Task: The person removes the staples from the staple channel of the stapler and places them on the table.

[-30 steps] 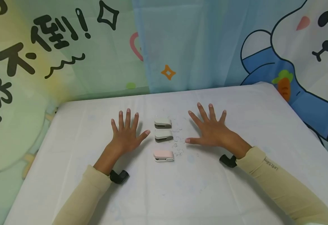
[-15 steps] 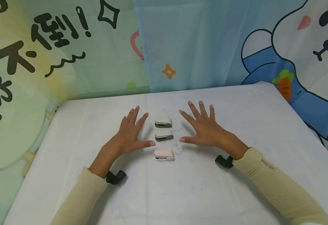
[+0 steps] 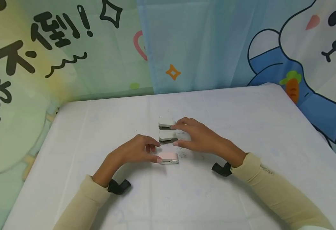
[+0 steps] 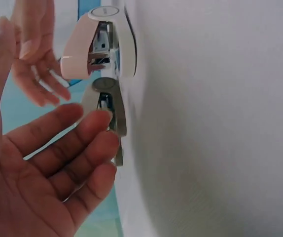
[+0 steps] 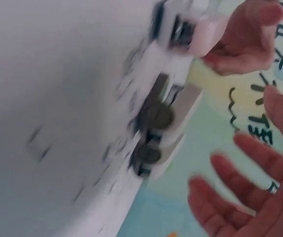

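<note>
Three small staplers stand in a column on the white table. Nearest is the pink and white stapler (image 3: 169,157); behind it come a grey-white stapler (image 3: 167,136) and another grey-white stapler (image 3: 165,124). My left hand (image 3: 136,149) hovers at the pink stapler's left end, its thumb tip close to it; contact cannot be told. In the left wrist view its fingers (image 4: 85,153) bend loosely around nothing. My right hand (image 3: 199,135) is at the right ends of the two grey-white staplers. The right wrist view shows its fingers (image 5: 245,182) loosely bent and apart from the staplers.
Loose staples (image 5: 114,148) lie scattered on the white cloth (image 3: 202,198), mostly right of the staplers. A printed curtain (image 3: 199,48) hangs behind the table's far edge. Black wrist mounts (image 3: 119,187) sit at both cuffs.
Both hands have moved inward to the staplers, from spread apart at either side. Their fingers, straight and splayed before, are now bent. The staplers have stayed in place.
</note>
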Available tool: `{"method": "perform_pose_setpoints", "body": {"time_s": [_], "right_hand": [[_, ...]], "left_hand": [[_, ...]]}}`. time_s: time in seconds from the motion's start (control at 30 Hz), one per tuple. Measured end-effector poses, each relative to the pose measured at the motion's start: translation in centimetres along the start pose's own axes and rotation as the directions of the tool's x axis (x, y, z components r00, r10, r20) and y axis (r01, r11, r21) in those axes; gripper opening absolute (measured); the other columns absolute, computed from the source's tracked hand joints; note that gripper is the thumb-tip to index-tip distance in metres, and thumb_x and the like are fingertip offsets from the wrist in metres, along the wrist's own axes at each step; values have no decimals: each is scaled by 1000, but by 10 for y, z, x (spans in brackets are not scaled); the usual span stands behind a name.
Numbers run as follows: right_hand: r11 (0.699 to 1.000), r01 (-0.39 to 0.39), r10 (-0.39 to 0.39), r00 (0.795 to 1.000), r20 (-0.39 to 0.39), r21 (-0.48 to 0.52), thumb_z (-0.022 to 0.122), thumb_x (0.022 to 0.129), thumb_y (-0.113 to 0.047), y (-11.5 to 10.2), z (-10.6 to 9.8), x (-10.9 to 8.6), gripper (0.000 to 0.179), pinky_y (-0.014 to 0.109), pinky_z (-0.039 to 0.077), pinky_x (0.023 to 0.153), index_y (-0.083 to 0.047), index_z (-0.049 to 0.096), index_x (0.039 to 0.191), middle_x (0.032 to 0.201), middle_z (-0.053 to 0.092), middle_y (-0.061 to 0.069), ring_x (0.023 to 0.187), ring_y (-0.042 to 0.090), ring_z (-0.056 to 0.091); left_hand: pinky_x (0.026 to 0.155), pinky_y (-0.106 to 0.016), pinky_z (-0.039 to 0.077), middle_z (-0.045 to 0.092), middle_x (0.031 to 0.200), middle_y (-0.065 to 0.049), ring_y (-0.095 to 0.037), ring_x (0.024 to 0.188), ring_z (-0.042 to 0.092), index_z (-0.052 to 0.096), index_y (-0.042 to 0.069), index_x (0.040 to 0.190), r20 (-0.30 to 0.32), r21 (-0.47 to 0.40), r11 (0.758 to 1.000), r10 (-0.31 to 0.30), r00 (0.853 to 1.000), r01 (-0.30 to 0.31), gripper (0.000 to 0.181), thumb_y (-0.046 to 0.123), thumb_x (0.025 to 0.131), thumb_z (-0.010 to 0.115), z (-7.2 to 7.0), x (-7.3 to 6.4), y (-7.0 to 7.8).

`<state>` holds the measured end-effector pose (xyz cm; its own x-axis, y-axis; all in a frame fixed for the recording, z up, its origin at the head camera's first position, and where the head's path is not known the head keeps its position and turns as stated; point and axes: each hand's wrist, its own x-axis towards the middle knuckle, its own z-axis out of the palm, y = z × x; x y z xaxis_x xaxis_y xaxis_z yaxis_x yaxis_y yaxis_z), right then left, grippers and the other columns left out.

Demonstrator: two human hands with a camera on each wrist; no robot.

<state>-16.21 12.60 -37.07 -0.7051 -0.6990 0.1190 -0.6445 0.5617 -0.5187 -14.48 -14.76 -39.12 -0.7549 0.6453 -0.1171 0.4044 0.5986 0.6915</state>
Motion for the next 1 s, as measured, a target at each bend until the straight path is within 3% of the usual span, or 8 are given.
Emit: {"method": "perform_pose_setpoints", "body": {"time_s": [0.13,0.23,0.37,0.5,0.7,0.83,1.0], "right_hand": [[989,144,-145,989,31,36,73,90,-24,-10,10,4,27,30,48,79,-10,72,112,103,63,2,93,18,60],[979,198,-201,977,75,46,73,89,-18,-15,17,5,21,29,49,78,-12,74,108,102,63,-1,92,16,61],[979,198,-202,971,130,43,73,89,-17,-19,26,7,27,27,48,76,-13,72,116,105,63,-4,86,9,61],[985,173,-172,971,167,6,74,88,-18,-24,30,9,32,24,46,69,-15,69,120,99,62,-7,73,6,56],[958,250,-228,961,154,-144,70,90,-14,-24,29,6,34,23,42,59,-18,68,123,91,60,-4,58,6,46],[919,293,-269,955,123,-265,71,88,-9,-23,28,4,34,24,42,57,-21,68,120,94,59,0,55,8,45],[914,300,-295,954,61,-274,74,86,-11,-22,30,4,20,23,36,53,-19,64,101,84,52,-2,52,10,38]], "left_hand": [[66,-28,48,62,90,3,-11,74,56,69,4,114,27,-9,999,37,999,-37,57,42,74,84,4,1,-3],[67,-27,47,61,90,3,-12,74,54,71,5,110,28,14,998,59,998,-59,51,36,73,86,5,3,-5],[71,-27,46,60,90,5,-12,80,53,74,9,103,62,29,999,44,997,-46,40,32,73,87,8,6,-5],[71,-27,46,58,87,7,-11,80,52,72,10,98,87,45,996,74,994,-78,32,28,75,86,13,9,-5],[62,-24,43,55,76,6,-7,70,48,66,13,89,11,15,990,143,990,-144,18,19,81,81,21,17,-5],[58,-23,39,51,71,5,-6,67,46,62,14,81,-43,-26,994,109,993,-110,19,20,82,81,23,21,-1],[61,-25,41,54,76,2,-11,70,49,64,8,86,-65,-41,998,47,997,-49,19,14,81,81,24,25,5]]}}
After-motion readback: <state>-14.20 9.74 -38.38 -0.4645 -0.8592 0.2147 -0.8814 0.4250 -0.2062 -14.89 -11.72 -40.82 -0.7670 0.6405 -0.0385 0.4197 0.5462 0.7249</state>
